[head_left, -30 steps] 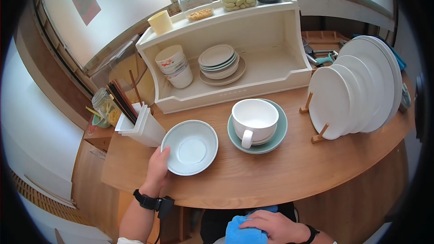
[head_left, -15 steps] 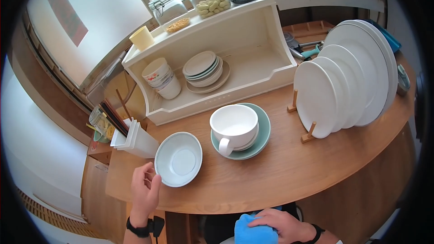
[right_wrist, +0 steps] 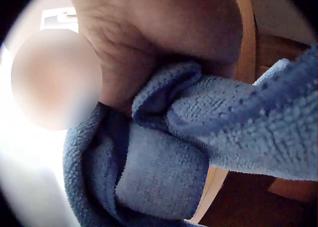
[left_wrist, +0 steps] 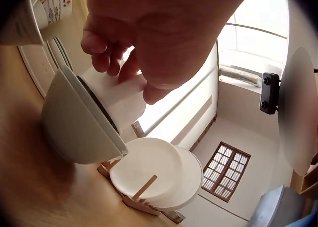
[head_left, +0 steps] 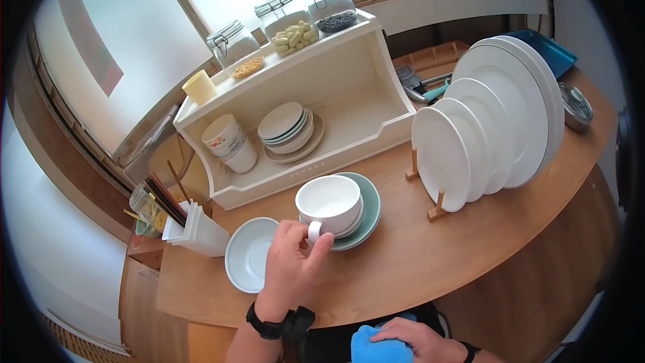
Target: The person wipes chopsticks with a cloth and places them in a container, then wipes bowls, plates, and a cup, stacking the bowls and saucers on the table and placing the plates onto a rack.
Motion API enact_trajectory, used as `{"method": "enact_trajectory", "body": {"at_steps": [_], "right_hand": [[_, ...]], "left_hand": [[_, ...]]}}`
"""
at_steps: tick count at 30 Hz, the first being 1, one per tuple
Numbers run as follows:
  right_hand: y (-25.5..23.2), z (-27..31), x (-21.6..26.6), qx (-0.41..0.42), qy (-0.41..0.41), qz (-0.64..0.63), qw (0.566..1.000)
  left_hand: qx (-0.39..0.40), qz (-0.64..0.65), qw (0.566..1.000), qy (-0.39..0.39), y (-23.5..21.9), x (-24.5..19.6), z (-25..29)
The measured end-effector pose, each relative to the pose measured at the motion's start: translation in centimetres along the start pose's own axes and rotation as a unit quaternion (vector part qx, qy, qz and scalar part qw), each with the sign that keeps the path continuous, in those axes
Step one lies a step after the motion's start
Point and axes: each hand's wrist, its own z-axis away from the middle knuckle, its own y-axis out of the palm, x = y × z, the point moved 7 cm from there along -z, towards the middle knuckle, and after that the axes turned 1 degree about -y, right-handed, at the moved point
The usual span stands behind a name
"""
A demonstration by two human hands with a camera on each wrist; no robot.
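From where I stand, the left hand [head_left: 289, 270] has let go of the pale bowl [head_left: 248, 255], which sits on the surface [head_left: 383, 279] beside the white chopstick holder [head_left: 203, 234], and has crossed to the white cup [head_left: 330, 200]. Its fingers and thumb are now either side of the cup's handle [head_left: 314, 231], though I can't tell whether they have closed on it; the cup rests atop the dishes in the green bowl [head_left: 371, 210]. So the work seems to have passed from bowl to cup, while the right hand [head_left: 418, 340] keeps clutching a bunched blue cloth [head_left: 377, 348].
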Motion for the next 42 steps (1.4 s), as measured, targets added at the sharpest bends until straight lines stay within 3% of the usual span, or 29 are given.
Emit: {"method": "enact_trajectory", "body": {"at_steps": [2,5,8,10,13,15,16,18,19,20,21,23,24,25,26,28,29,30,32,34,36,37,38,40,41,42], "right_hand": [[-0.1,0.1,-0.2,-0.003,0.000,-0.003,1.000],[-0.1,-0.3,-0.1,-0.004,-0.006,-0.002,1.000],[0.0,-0.7,0.1,-0.004,-0.016,0.002,1.000],[0.1,-0.8,0.1,-0.004,-0.020,0.003,1.000],[-0.2,-0.9,0.3,-0.006,-0.031,0.019,0.999],[-1.7,-0.8,1.1,-0.088,-0.076,0.037,0.993],[-1.4,-0.2,-0.2,-0.087,-0.074,0.037,0.993],[-3.0,1.0,-4.4,-0.285,0.081,-0.145,0.944],[-3.1,1.5,-4.5,-0.284,0.087,-0.144,0.944],[-2.7,-1.7,-1.4,-0.233,0.115,-0.284,0.923],[-2.2,-5.2,2.3,-0.181,0.141,-0.418,0.879],[-0.8,-8.3,5.8,-0.132,0.171,-0.542,0.812],[-2.0,-9.3,7.7,-0.138,0.103,-0.201,0.964],[-1.7,-9.5,8.2,-0.117,0.064,-0.017,0.991],[-1.3,-9.5,8.8,-0.114,0.023,0.170,0.979],[-0.1,-9.2,5.7,-0.107,0.048,-0.024,0.993],[0.0,-9.2,5.7,-0.104,0.049,-0.023,0.993],[0.3,-9.8,6.0,-0.062,0.054,0.004,0.997],[1.1,-10.6,6.4,0.023,0.061,0.062,0.996],[1.4,-10.2,6.1,0.020,0.056,0.099,0.993],[2.0,-10.4,7.6,0.028,-0.014,0.260,0.965],[2.3,-10.4,7.4,0.032,-0.014,0.262,0.964],[2.1,-10.4,7.0,-0.004,-0.012,0.227,0.974],[1.8,-9.5,4.5,-0.035,-0.011,0.193,0.980],[1.2,-9.9,2.2,-0.034,0.073,-0.002,0.997],[1.7,-10.0,1.3,-0.027,0.112,-0.100,0.988]], "left_hand": [[-0.022,0.035,0.999,0.025,0.0,-0.4,0.1],[-0.073,0.118,0.990,-0.010,-0.7,-0.1,-0.1],[-0.100,0.083,0.990,0.063,-1.2,0.0,-0.3],[-0.089,0.221,0.971,0.021,-1.0,1.2,0.1],[-0.112,0.242,0.961,0.074,-2.7,0.1,1.3],[-0.117,0.274,0.950,0.095,-3.5,-0.6,2.6],[-0.121,0.306,0.937,0.115,-4.0,-0.7,3.4],[-0.104,0.303,0.941,0.113,-4.2,0.0,5.3],[-0.093,0.345,0.927,0.114,-4.2,0.2,6.1],[-0.082,0.388,0.911,0.113,-4.1,0.3,7.0],[-0.097,0.370,0.922,0.069,-4.0,0.4,7.9],[-0.077,0.397,0.911,0.076,-3.4,-0.7,9.3],[-0.060,0.419,0.901,0.092,-3.2,-1.1,9.9],[-0.052,0.411,0.903,0.113,-3.0,-1.0,10.9],[0.022,0.349,0.922,0.167,-3.4,-1.5,11.1],[0.038,0.266,0.936,0.228,-5.0,-3.2,11.4],[0.045,0.222,0.934,0.277,-5.0,-3.5,12.0],[0.079,0.251,0.930,0.258,-5.2,-4.4,12.3],[0.069,0.245,0.915,0.314,-5.2,-5.3,13.6],[0.051,0.264,0.911,0.313,-4.2,-5.0,15.4],[-0.042,0.329,0.923,0.194,-4.6,-4.0,14.9],[0.006,0.307,0.932,0.193,-4.6,-4.0,14.7],[0.004,0.308,0.932,0.191,-4.9,-3.9,14.1],[0.065,0.370,0.909,0.182,-4.6,-3.8,13.4],[0.060,0.370,0.910,0.180,-4.9,-3.1,13.6],[0.087,0.408,0.901,0.118,-4.7,-1.7,13.4]]}}
